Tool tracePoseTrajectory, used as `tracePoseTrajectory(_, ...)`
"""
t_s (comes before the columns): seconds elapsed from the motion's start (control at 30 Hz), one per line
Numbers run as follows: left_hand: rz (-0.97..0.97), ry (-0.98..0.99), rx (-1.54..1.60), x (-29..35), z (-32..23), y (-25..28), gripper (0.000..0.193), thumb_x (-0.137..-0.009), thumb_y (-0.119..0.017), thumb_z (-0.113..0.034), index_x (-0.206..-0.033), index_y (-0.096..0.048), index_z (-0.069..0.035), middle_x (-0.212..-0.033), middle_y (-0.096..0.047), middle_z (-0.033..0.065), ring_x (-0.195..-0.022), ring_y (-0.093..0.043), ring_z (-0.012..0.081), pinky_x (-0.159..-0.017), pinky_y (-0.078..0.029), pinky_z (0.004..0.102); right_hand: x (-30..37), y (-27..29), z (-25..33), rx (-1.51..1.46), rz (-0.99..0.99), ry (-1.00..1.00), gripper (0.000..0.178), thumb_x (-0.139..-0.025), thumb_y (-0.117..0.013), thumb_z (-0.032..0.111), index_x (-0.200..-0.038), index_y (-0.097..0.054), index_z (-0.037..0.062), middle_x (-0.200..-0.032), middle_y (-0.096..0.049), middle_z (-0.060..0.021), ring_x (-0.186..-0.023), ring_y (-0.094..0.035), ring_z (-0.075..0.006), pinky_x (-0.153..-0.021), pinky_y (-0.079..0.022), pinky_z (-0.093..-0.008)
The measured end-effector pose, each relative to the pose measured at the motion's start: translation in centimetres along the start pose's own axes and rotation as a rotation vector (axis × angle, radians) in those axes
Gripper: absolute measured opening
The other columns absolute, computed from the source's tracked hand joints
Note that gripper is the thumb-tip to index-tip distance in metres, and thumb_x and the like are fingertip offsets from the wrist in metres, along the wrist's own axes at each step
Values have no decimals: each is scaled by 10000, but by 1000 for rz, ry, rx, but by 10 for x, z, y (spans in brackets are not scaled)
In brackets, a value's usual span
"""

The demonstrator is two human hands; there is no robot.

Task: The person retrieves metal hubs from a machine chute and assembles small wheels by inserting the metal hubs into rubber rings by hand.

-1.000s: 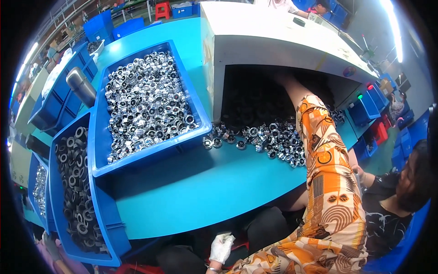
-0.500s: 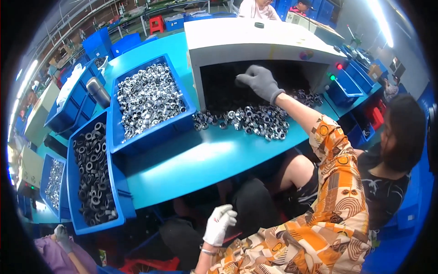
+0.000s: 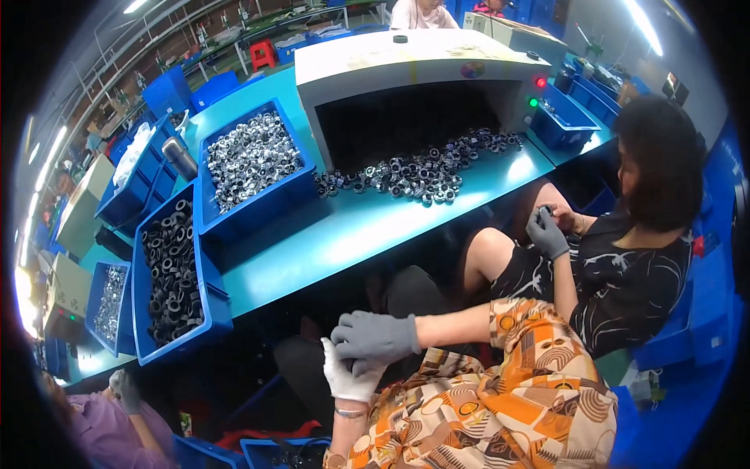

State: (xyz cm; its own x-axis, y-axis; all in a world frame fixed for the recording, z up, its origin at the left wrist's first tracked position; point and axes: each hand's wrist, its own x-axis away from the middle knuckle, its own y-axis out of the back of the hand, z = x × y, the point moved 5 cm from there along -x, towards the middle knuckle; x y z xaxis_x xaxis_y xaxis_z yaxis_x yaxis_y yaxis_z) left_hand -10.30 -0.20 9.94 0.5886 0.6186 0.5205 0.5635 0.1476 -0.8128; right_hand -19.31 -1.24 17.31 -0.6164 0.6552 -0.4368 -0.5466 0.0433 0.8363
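The table (image 3: 273, 262) bears a well-filled blue bin (image 3: 303, 178); a heap of silver parts (image 3: 422, 177) lies loose toward the front edge. Before that edge, right hand (image 3: 376, 338) overlaps left hand (image 3: 348, 381) (whether either grip holds anything, I cannot tell).

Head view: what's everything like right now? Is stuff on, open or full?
Left hand: white-gloved, against the right
Right hand: gray-gloved, fingers curled; anything held is hidden
Silver-part bin: uncovered, heaped
Black-ring bin: uncovered, well filled
Loose parts: piled on the table
White box: front open, dark inside
Red light: lit
Green light: lit
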Motion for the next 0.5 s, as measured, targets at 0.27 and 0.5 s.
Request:
tracePoseTrajectory(0.27,47,79,-24,25,31,44,704,-859,-443,-685,-1227,-506,-88,-1310,-453,110,-1219,-416,326,-1029,-363,532,43,-36,18,-390,-167,-357,147,-863,-582,219,-910,-610,83,-949,-564,-72,-921,-518,-257,-799,-414,-360)
tracePoseTrajectory(0.5,111,317,-102,23,50,54,616,-801,-664,-493,-1305,-476,-191,-1350,-450,37,-1249,-432,251,-1026,-393,493,66,-40,7,-577,-379,-596,124,-857,-584,173,-837,-585,51,-871,-559,-84,-863,-529,-265,-784,-432,-356)
